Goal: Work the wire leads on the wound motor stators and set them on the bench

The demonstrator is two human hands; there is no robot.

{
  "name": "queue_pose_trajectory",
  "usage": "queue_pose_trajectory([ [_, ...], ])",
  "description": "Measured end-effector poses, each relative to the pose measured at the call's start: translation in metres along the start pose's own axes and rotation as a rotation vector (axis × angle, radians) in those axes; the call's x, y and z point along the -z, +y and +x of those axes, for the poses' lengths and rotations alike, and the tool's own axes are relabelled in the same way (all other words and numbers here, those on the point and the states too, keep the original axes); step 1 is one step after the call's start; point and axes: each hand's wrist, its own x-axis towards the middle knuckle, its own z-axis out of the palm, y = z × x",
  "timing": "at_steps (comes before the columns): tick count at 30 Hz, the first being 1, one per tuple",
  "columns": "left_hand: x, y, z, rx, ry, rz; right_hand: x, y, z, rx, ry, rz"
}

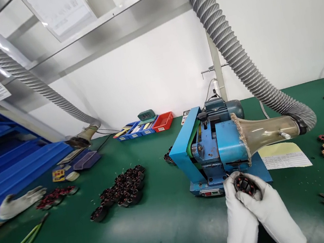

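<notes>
Head view: left hand (238,212) and right hand (265,199) grip a wound stator (245,185) by the belt-driven machine (211,150), apparently positioning it; next likely needs steady alignment.

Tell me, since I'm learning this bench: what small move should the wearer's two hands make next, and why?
Probably raise the round black part with reddish spots slightly toward the blue metal bench machine: the white-gloved left hand and white-gloved right hand both hold it, close in front of that machine.
</notes>
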Motion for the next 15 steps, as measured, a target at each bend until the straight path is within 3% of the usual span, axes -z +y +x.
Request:
queue_pose_trajectory([
  [6, -0.016, 0.008, 0.015, -0.016, -0.004, -0.081, -0.003, -0.003, 0.019, 0.037, -0.009, -0.064],
  [15, -0.020, 0.013, 0.018, 0.060, 0.015, -0.170, -0.001, -0.012, 0.016, 0.029, 0.000, -0.126],
])
